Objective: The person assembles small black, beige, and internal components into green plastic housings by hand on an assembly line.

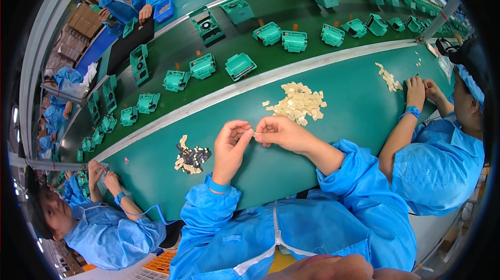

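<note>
Over the green worktop, my left hand [230,147] and my right hand [283,134] meet fingertip to fingertip. Both pinch a small beige piece [254,134], mostly covered by the fingers. Beyond my right hand lies a loose heap of flat beige pieces [299,102], with one stray piece at its left. Left of my left hand is a smaller heap of black parts [197,157] mixed with beige and whitish bits. A blue band circles my left wrist.
Past a pale metal rail [229,92] runs a dark green conveyor [219,66] carrying several green plastic housings [240,66]. Co-workers in blue sit close on my left [112,233] and right [437,168]; another person works across the belt. A small beige pile [389,77] lies near the right co-worker.
</note>
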